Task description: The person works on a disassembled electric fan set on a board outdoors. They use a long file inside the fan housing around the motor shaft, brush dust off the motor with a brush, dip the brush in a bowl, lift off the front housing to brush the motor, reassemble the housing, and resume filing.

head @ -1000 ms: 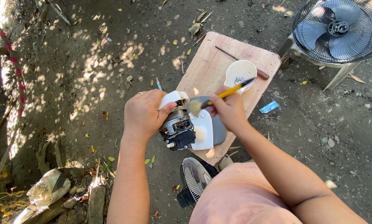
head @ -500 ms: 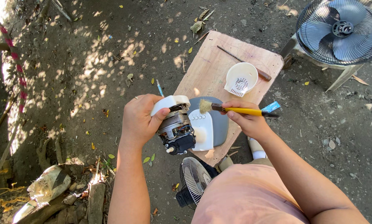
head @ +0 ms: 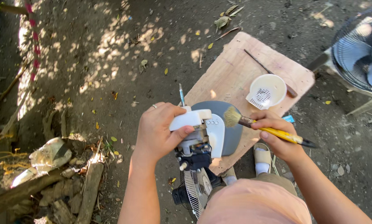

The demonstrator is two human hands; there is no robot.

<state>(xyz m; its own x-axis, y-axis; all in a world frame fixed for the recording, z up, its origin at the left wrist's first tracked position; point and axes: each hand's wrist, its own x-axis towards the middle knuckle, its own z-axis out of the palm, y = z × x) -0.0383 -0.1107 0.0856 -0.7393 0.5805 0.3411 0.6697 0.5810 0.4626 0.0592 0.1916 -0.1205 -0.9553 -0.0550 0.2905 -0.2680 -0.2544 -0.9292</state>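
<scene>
Bare-armed, the person wears a ring (head: 154,106) on the left hand (head: 157,132), a peach top (head: 256,205) and pale sandals (head: 262,156).

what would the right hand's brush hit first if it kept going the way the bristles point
Probably the white fan motor housing held by the left hand; the brush in the right hand has its bristles just beside it, though depth is unclear.

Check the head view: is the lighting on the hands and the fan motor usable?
Head view: dappled sun; left hand and fan motor evenly lit and sharp; bright patch on the wooden board; right hand and paintbrush clear; edges slightly bowed.
</scene>
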